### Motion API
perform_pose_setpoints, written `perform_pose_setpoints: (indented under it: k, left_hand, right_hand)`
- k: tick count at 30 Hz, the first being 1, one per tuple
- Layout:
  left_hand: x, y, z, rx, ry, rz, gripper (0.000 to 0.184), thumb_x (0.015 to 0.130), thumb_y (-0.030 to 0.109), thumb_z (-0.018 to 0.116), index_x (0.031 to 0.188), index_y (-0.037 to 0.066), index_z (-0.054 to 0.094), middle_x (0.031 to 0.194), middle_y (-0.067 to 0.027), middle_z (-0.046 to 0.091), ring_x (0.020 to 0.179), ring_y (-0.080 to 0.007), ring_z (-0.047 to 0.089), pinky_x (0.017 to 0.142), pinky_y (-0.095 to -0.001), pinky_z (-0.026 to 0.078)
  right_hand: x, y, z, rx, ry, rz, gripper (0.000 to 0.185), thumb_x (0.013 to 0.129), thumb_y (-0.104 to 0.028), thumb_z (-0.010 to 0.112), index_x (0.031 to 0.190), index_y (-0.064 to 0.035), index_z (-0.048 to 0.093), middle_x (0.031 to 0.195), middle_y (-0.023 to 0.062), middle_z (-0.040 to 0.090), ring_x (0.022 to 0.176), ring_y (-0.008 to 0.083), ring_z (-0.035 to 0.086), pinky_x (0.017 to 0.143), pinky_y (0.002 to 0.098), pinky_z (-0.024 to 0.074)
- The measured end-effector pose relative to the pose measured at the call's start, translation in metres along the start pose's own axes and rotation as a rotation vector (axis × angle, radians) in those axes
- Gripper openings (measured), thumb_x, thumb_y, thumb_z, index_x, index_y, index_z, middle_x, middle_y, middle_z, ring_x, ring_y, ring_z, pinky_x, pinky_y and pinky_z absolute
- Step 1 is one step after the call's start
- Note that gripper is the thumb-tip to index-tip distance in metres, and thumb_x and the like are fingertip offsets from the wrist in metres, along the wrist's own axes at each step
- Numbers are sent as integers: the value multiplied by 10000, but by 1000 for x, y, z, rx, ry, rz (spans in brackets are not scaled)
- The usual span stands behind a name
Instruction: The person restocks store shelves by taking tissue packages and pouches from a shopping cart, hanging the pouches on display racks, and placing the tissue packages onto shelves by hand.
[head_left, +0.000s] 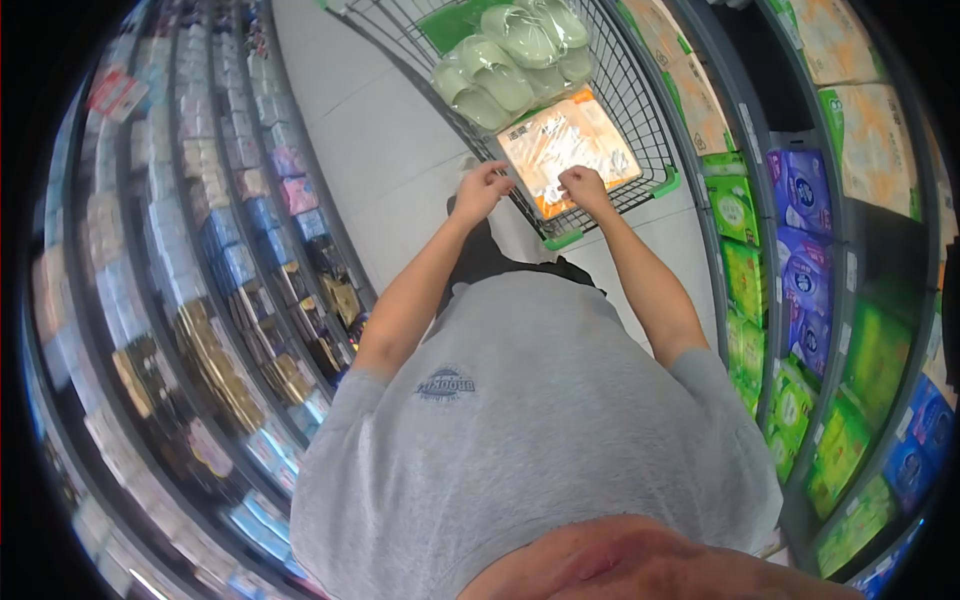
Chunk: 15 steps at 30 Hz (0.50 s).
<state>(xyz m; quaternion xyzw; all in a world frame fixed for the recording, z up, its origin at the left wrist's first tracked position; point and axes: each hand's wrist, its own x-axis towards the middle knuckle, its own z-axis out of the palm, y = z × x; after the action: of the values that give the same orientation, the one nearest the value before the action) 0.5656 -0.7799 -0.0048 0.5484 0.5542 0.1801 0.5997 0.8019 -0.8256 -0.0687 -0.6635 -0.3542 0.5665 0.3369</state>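
Observation:
A wire shopping cart (650, 120) with green corner pieces stands in front of me. In it lies an orange and white wrapped pack (570, 145), and beyond that are pale green slippers (500, 80) in clear plastic. My left hand (483, 190) is at the pack's near left side, over the cart's edge, its fingers apart and nothing seen in them. Over the pack's near edge is my right hand (583, 188), its fingers curled together; whether they pinch the wrapping cannot be made out.
Shelves of small packs (230, 240) run along the left of the aisle. At the right, shelves carry green packs (735, 210), purple packs (803, 190) and large orange packs (870, 140). Pale floor tiles (350, 130) show between the left shelves and the cart.

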Motion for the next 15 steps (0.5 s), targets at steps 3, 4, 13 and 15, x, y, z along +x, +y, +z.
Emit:
perform_pose_setpoints:
  k: [3, 4, 13, 15]
  left_hand:
    - [67, 17, -9, -104, -92, -63, 370, 905, 139, 585, 1240, -11, 546, 926, -112, 689, 752, -156, 649, 661, -268, 530]
    - [95, 19, -13, -163, -116, -146, 382, 903, 157, 593, 1238, -17, 538, 929, -118, 685, 750, -167, 649, 656, -276, 533]
    - [319, 18, -12, -439, -239, -562, 591, 898, 361, 648, 1302, -25, 457, 1174, -212, 557, 1031, -292, 589, 852, -364, 520]
    - [332, 29, -3, -540, -193, -624, 668, 897, 390, 647, 1362, -22, 402, 1265, -237, 495, 1098, -324, 557, 907, -384, 511]
  right_hand:
    - [2, 9, 4, 60, 76, 143, 220, 857, -199, 634, 914, 12, 655, 766, 83, 678, 604, 126, 629, 544, 239, 491]
    - [5, 7, 6, 123, 129, 209, 218, 856, -200, 629, 927, 4, 659, 778, 81, 679, 610, 122, 628, 545, 235, 490]
    - [12, -54, 28, 342, 502, 485, 233, 875, -195, 612, 979, 7, 663, 831, 88, 691, 680, 138, 641, 581, 263, 501]
    - [7, -65, 37, 412, 556, 505, 235, 882, -195, 613, 996, 5, 659, 838, 84, 689, 683, 130, 634, 586, 258, 501]
